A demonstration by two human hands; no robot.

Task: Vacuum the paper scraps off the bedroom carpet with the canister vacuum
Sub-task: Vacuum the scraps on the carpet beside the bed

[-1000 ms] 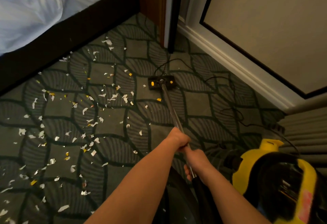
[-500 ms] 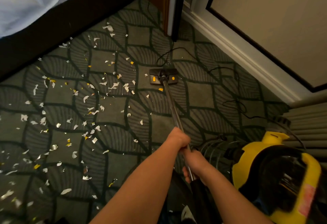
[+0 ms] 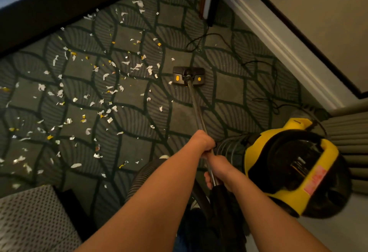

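Head view: floor head (image 3: 188,75) sat on the carpet (image 3: 225,84), just right of the paper scraps (image 3: 137,66).
Left hand (image 3: 203,141): curled round the wand (image 3: 196,106).
Right hand (image 3: 221,169): gripped the wand just behind.
Canister vacuum (image 3: 288,168): at right.

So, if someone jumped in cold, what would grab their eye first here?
White and yellow paper scraps litter the patterned carpet, mostly left of the floor head, up to the dark bed base. At the right sits the bright yellow canister vacuum. In the middle, the left hand and, behind it, the right hand grip the metal wand.
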